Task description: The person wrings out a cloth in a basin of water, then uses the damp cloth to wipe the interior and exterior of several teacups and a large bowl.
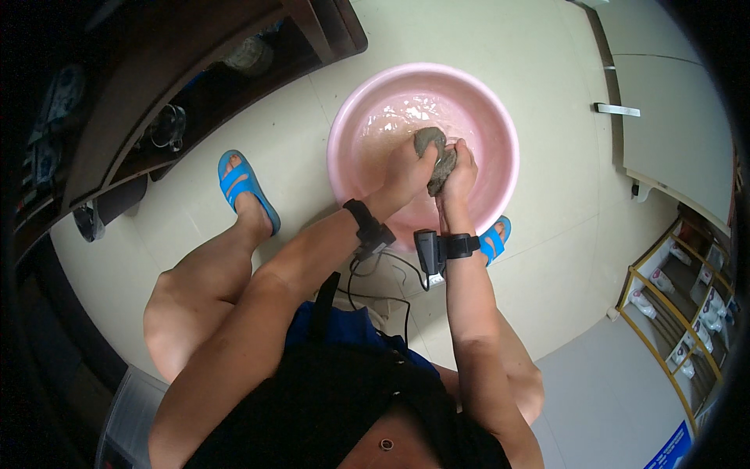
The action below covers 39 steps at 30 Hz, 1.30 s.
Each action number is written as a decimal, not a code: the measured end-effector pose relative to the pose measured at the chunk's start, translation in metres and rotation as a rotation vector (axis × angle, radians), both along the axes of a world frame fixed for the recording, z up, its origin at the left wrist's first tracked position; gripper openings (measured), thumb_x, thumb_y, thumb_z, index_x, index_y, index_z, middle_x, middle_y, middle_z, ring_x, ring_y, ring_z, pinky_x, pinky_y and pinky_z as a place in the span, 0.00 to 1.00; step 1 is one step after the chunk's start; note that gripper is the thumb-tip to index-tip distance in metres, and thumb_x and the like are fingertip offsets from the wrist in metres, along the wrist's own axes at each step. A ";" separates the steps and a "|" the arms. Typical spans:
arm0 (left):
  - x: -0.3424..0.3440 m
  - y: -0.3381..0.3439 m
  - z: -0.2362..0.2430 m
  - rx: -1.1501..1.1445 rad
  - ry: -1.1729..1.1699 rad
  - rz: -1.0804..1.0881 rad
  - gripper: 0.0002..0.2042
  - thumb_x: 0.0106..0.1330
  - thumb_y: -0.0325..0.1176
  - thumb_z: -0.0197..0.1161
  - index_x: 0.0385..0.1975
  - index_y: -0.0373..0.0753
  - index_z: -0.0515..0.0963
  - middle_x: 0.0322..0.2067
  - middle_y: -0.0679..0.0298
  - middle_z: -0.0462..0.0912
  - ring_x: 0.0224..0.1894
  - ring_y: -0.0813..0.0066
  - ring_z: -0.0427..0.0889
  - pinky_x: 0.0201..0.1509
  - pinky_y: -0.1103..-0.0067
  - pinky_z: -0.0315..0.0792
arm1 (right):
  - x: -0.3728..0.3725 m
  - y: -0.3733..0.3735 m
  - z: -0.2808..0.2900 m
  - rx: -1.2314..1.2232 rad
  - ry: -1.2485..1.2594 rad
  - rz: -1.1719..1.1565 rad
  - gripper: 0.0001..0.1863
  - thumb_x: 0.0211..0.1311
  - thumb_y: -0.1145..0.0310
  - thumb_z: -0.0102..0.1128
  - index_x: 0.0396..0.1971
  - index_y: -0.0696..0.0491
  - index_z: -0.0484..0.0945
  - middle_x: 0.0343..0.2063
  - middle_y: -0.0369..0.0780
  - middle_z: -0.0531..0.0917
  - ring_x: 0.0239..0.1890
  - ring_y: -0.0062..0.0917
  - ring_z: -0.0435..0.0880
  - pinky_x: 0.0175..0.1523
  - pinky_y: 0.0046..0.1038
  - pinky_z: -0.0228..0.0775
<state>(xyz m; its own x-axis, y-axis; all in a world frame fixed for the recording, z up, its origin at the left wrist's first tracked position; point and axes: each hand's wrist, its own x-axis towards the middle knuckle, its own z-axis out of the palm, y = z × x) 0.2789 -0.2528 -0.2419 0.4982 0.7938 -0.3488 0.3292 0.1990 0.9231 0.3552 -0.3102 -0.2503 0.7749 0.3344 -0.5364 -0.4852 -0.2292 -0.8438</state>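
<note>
A large round pink plastic basin (502, 148) with shallow, slightly murky water (391, 129) in it stands on the floor in front of me. Over it I hold a bunched, wet-looking grey-green cloth (442, 172); what kind of cloth article it is, I cannot make out. My left hand (408, 168) grips its upper part, thumb pressed against it. Curled around its right side are the fingers of my right hand (461, 176). Both hands are close together inside the rim, above the water. Black straps with small boxes (373, 232) sit on both wrists.
Black cables (375, 297) run from the wrist boxes toward my lap. My feet in blue slippers (238, 184) flank the basin. A dark wooden cabinet (336, 31) stands at the far left, a pale cabinet door with a handle (621, 109) at right, and a shoe rack (680, 313) lower right.
</note>
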 end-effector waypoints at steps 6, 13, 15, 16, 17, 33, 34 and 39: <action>-0.008 0.014 -0.032 0.158 0.313 -0.181 0.22 0.64 0.42 0.56 0.55 0.38 0.69 0.45 0.47 0.76 0.49 0.51 0.76 0.54 0.67 0.68 | 0.036 -0.022 -0.046 -0.271 -0.106 0.254 0.19 0.67 0.59 0.43 0.35 0.58 0.79 0.27 0.42 0.80 0.31 0.27 0.78 0.42 0.26 0.68; -0.031 0.033 -0.065 0.358 0.506 -0.252 0.39 0.54 0.35 0.65 0.66 0.45 0.53 0.63 0.49 0.55 0.65 0.47 0.55 0.65 0.60 0.54 | 0.052 -0.018 -0.042 -0.915 -0.817 1.014 0.34 0.50 0.64 0.63 0.60 0.48 0.63 0.55 0.46 0.70 0.58 0.37 0.69 0.60 0.38 0.63; -0.032 0.026 -0.078 0.345 0.553 -0.202 0.40 0.53 0.34 0.65 0.67 0.46 0.52 0.63 0.49 0.55 0.65 0.46 0.53 0.67 0.60 0.52 | 0.043 -0.006 -0.041 -0.835 -1.003 0.900 0.41 0.49 0.65 0.64 0.64 0.46 0.56 0.57 0.46 0.67 0.59 0.37 0.68 0.60 0.39 0.62; -0.036 0.021 -0.086 0.218 0.539 -0.181 0.41 0.53 0.35 0.65 0.67 0.45 0.51 0.63 0.48 0.55 0.65 0.46 0.54 0.67 0.59 0.50 | 0.036 0.003 -0.041 -0.832 -0.908 1.005 0.44 0.48 0.65 0.65 0.66 0.46 0.52 0.59 0.46 0.65 0.60 0.36 0.67 0.60 0.38 0.62; -0.039 0.019 -0.095 0.091 0.523 -0.158 0.42 0.53 0.35 0.65 0.68 0.44 0.50 0.63 0.48 0.55 0.65 0.45 0.54 0.68 0.59 0.49 | 0.026 0.013 -0.040 -0.826 -0.812 1.109 0.48 0.47 0.66 0.67 0.67 0.45 0.48 0.60 0.46 0.63 0.61 0.36 0.66 0.60 0.38 0.62; -0.014 0.023 -0.065 -1.035 -0.521 -0.059 0.10 0.68 0.40 0.50 0.30 0.43 0.75 0.28 0.69 0.76 0.30 0.82 0.75 0.33 0.82 0.71 | -0.036 -0.009 0.035 -0.124 -0.731 0.730 0.12 0.50 0.71 0.62 0.34 0.59 0.74 0.34 0.49 0.73 0.37 0.42 0.75 0.43 0.34 0.68; -0.013 0.020 -0.061 -0.931 -0.541 -0.064 0.10 0.68 0.39 0.50 0.29 0.44 0.75 0.26 0.69 0.76 0.28 0.83 0.74 0.31 0.83 0.70 | -0.037 -0.007 0.038 -0.196 -0.745 0.675 0.11 0.54 0.71 0.61 0.36 0.59 0.75 0.34 0.48 0.74 0.36 0.40 0.77 0.43 0.32 0.69; -0.011 0.022 -0.067 -0.897 -0.589 0.065 0.10 0.67 0.35 0.48 0.28 0.42 0.75 0.26 0.68 0.75 0.28 0.83 0.73 0.30 0.84 0.68 | -0.039 0.006 0.030 -0.222 -0.711 0.560 0.11 0.58 0.66 0.58 0.36 0.57 0.76 0.32 0.49 0.78 0.35 0.43 0.79 0.42 0.35 0.71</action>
